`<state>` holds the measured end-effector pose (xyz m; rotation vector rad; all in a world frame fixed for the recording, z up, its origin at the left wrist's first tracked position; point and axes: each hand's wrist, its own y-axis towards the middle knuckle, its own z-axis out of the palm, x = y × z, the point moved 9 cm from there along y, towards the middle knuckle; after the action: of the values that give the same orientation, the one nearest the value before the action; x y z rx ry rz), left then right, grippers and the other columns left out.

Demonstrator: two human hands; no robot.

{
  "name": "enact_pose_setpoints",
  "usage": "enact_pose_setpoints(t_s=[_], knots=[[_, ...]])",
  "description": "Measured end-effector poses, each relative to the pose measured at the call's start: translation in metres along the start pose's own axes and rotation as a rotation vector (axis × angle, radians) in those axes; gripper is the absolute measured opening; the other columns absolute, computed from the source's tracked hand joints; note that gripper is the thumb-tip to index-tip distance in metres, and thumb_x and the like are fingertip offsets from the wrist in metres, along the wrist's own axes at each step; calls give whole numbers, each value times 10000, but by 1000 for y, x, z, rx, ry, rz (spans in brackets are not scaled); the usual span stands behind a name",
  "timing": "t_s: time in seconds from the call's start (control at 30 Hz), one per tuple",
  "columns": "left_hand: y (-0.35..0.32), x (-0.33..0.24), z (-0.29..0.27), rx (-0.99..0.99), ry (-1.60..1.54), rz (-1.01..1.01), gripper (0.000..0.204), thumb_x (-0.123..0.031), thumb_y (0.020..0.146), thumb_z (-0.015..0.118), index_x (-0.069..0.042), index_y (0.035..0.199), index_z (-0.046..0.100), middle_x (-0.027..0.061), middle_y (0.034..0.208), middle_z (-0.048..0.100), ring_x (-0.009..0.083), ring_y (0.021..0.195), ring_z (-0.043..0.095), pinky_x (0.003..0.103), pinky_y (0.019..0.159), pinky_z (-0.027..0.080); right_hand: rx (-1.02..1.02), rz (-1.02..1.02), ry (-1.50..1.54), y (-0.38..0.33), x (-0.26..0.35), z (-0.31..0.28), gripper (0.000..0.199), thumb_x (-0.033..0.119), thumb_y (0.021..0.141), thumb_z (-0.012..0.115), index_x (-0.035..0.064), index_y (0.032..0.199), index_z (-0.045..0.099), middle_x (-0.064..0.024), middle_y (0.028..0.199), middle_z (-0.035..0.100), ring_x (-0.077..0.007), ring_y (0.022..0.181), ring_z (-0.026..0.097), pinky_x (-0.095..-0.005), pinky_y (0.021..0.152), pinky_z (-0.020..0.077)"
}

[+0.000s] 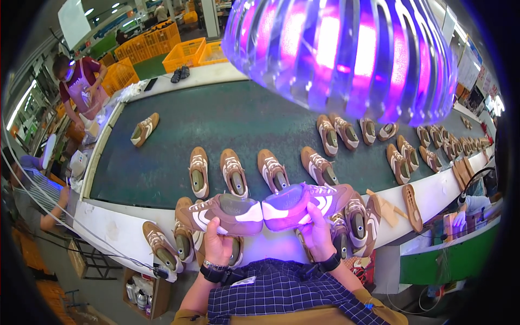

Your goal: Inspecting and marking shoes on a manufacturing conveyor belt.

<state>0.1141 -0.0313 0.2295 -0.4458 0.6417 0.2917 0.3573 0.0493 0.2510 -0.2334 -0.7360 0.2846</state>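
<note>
Both hands are up in front of the chest, each with a brown sneaker in it, the pair held side by side under the big purple lamp [346,54] that hangs overhead and washes everything below in violet. The left hand [218,242] is closed from beneath on the left sneaker [222,214], fingers curled up around its underside, so the shoe sits on top of the grip, lying sideways with its white side stripes facing the camera and its white heel end pointing inward. The right hand [316,233] is likewise clamped from below on the right sneaker [306,203], thumb and fingers wrapped round its lower edge; this shoe tilts up a little to the right, with its pale end turned inward. The two shoes meet end to end in the middle, touching or very nearly so, right over the white edge of the bench [433,192]. Beyond them the dark green conveyor belt [244,124] carries a row of matching brown shoes, four just behind the held pair, more trailing off right. More shoes crowd the bench near the wrists. Far left, another person in an apron [81,81] works at the belt's end, yellow crates [146,46] stacked behind.
</note>
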Motion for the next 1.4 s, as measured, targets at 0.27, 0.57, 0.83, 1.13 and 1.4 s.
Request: enact_pose_setpoints(t_s=[0.27, 0.57, 0.83, 1.13, 1.4], knots=[[9, 26, 0, 53, -251, -234, 468, -300, 831, 600, -96, 1234, 481, 61, 1187, 572, 225, 1095, 544, 402, 925, 458, 82, 171, 102, 2, -20, 12, 466, 301, 894, 558, 100, 1287, 409, -85, 1239, 514, -216, 1108, 538, -373, 882, 500], [3, 60, 13, 219, -346, -491, 517, -328, 824, 550, -85, 1272, 460, 109, 1216, 558, 283, 1124, 528, 449, 979, 405, 147, 408, 259, -12, -48, 21, 491, 369, 897, 520, 97, 1292, 414, -109, 1248, 509, -251, 1092, 549, -401, 822, 535], [-2, 108, -41, 196, -19, -770, 445, -218, 856, 482, -11, 1248, 438, 146, 1137, 582, 283, 998, 589, 396, 904, 464, 96, 543, 419, -20, -65, -4, 510, 385, 873, 547, 86, 1274, 449, -123, 1230, 533, -261, 1113, 543, -422, 882, 506], [-44, 9, 85, 706, 1302, 191, 920, -296, 682, 761, 29, 1370, 242, 200, 1338, 389, 304, 1228, 425, 368, 1021, 337, 142, 600, 433, -32, -58, 7, 519, 372, 871, 552, 84, 1288, 443, -120, 1250, 529, -257, 1129, 534, -415, 969, 439], [-60, -26, 174, 915, 1130, 812, 857, -200, 507, 809, 6, 1262, 459, 190, 1208, 539, 318, 1130, 533, 391, 970, 418, 210, 678, 404, -37, -67, 29, 536, 424, 869, 531, 117, 1296, 428, -127, 1206, 551, -267, 1068, 572, -407, 876, 506]])
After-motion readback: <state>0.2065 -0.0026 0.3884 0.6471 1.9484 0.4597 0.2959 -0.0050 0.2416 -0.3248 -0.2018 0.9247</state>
